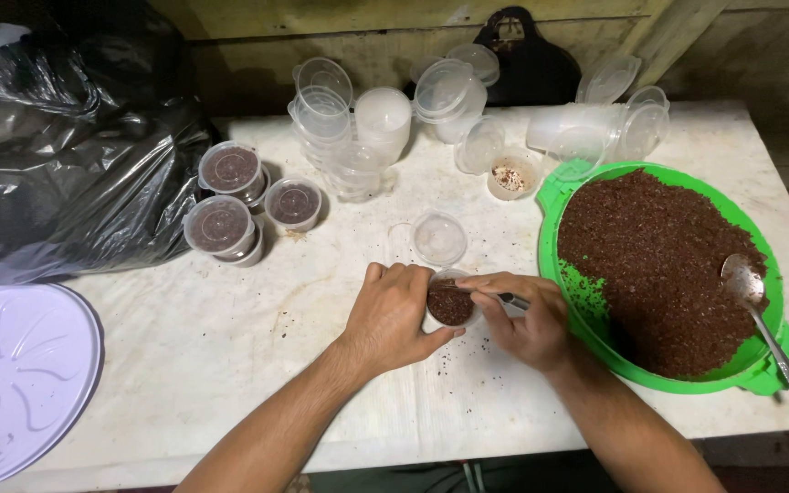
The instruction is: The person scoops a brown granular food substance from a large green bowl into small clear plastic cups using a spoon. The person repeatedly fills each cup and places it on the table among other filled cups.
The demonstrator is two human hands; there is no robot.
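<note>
While a small plastic cup (450,306) of dark brown granules is steadied on the white table (230,347) by the curled fingers of the left hand (393,315), a thin dark tool (510,298) is pinched in the right hand (527,321) over its rim, just beside the green tray (554,196); an open lid (438,237) is seen just behind.

Bare table (230,365) lies left; green tray (554,205) crowds the right.

A small home packing spot, by the look of it. The stained white worktop (230,356) carries stacked clear cups (349,128) at twelve o'clock, a green tray (559,196) of brown crumbs at three, and a black plastic sack (57,155) at ten.
</note>
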